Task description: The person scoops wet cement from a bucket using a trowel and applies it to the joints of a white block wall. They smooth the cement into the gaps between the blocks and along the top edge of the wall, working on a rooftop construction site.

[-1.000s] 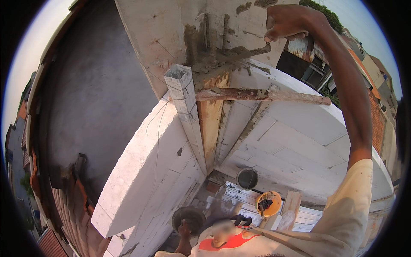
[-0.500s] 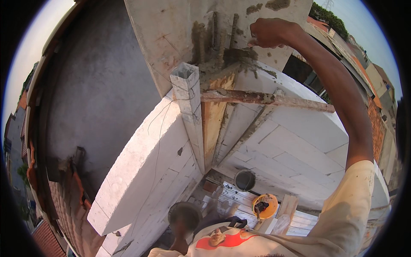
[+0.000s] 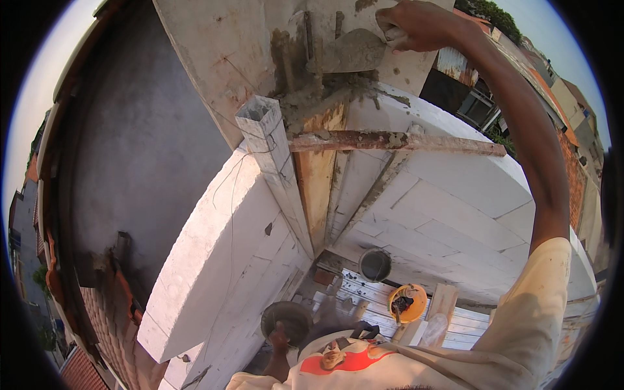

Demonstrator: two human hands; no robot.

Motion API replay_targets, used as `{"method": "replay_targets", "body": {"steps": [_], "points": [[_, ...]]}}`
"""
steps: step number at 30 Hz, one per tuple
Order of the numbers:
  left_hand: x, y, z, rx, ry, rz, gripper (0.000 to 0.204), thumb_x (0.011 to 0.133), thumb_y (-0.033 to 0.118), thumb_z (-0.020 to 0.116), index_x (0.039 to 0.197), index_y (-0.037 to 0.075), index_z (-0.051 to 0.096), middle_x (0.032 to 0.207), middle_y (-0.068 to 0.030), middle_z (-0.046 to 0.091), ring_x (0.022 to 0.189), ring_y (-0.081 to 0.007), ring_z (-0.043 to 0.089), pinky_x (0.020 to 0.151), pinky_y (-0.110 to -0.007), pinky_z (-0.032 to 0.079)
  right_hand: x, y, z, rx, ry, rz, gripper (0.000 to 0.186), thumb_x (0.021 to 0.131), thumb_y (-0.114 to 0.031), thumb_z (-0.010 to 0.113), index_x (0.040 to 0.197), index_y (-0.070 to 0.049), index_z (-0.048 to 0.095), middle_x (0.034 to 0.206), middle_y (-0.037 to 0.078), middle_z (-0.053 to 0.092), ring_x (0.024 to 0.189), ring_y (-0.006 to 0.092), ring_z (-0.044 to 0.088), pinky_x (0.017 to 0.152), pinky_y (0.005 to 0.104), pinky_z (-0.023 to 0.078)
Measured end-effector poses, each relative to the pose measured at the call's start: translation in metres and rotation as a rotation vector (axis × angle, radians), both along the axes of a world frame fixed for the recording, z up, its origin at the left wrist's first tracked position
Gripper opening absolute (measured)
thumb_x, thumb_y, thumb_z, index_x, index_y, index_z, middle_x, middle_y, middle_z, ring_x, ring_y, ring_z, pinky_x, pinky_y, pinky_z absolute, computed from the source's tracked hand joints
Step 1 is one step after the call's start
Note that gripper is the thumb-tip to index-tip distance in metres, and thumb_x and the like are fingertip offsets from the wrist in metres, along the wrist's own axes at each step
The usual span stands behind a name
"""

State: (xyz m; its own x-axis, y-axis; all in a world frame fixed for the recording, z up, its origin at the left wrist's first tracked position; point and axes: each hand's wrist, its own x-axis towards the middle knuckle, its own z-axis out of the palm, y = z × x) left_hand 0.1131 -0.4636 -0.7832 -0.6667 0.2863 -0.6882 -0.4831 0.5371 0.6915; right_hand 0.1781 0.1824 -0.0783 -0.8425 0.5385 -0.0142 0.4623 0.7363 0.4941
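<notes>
My right hand [image 3: 416, 26] is raised high and grips the handle of a trowel [image 3: 348, 52]. Its grey blade lies flat against the concrete column [image 3: 214, 52], just above a patch of wet mortar [image 3: 312, 97] on the corner of the white block wall [image 3: 214, 260]. Low down by my chest, my left hand [image 3: 279, 339] holds the rim of a round dark mortar pan [image 3: 286, 320]. A white square tube [image 3: 266, 136] stands upright next to the mortar.
A rusty bar [image 3: 390, 141] runs across the wall top to the right. Far below, a dark bucket [image 3: 375, 264] and an orange bowl [image 3: 407, 302] sit on white planks [image 3: 468, 322]. To the left the wall drops to a grey floor [image 3: 130, 162] and red roof tiles [image 3: 97, 312].
My right hand has swung left and slightly down with the trowel, bringing the blade against the column above the mortar. The left hand stays on the pan.
</notes>
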Motion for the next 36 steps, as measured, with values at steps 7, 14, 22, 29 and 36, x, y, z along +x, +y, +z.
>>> {"method": "replay_targets", "body": {"steps": [7,14,22,29,36], "points": [[0.002,0.018,0.008,-0.063,-0.043,0.123,0.059,0.094,0.058,0.062,0.101,0.0,0.069,0.082,-0.0048,0.06,0.07,-0.017,0.057,0.064,-0.041,0.059,0.029,0.029,-0.022,-0.137,0.326,0.206,0.031,0.089,-0.014,0.064,0.119,-0.006,0.068,0.115,0.017,0.067,0.109,0.0367,0.063,0.094,0.0451,0.05],[-0.005,0.0,0.006,-0.024,-0.034,-0.005,0.06,0.094,0.058,0.063,0.105,-0.001,0.068,0.087,-0.006,0.062,0.073,-0.0191,0.058,0.068,-0.043,0.058,0.01,0.005,-0.04,0.11,0.173,0.497,0.024,0.087,-0.013,0.067,0.109,-0.006,0.072,0.108,0.012,0.069,0.1,0.0326,0.065,0.089,0.0427,0.052],[-0.009,-0.007,-0.002,-0.028,-0.053,-0.085,0.062,0.094,0.058,0.063,0.111,-0.002,0.066,0.093,-0.0075,0.063,0.079,-0.0207,0.06,0.073,-0.045,0.057,0.009,0.014,-0.055,0.403,0.2,0.142,0.025,0.088,-0.014,0.067,0.112,-0.008,0.069,0.112,0.01,0.067,0.102,0.0292,0.068,0.089,0.0425,0.055],[-0.011,-0.004,-0.01,-0.035,-0.066,-0.135,0.064,0.094,0.058,0.063,0.115,-0.003,0.065,0.098,-0.0084,0.064,0.083,-0.0216,0.06,0.077,-0.046,0.056,0.005,-0.001,-0.082,0.246,0.272,0.131,0.019,0.081,-0.005,0.063,0.1,-0.003,0.069,0.099,0.014,0.068,0.095,0.0295,0.07,0.087,0.0434,0.055],[-0.008,0.01,-0.003,-0.023,-0.068,-0.101,0.065,0.094,0.058,0.062,0.117,-0.003,0.064,0.101,-0.0087,0.064,0.087,-0.0219,0.061,0.079,-0.046,0.055,0.003,-0.009,-0.092,0.265,0.193,0.098,0.017,0.081,-0.005,0.063,0.097,-0.002,0.069,0.097,0.016,0.069,0.086,0.032,0.072,0.081,0.0434,0.057]]}}
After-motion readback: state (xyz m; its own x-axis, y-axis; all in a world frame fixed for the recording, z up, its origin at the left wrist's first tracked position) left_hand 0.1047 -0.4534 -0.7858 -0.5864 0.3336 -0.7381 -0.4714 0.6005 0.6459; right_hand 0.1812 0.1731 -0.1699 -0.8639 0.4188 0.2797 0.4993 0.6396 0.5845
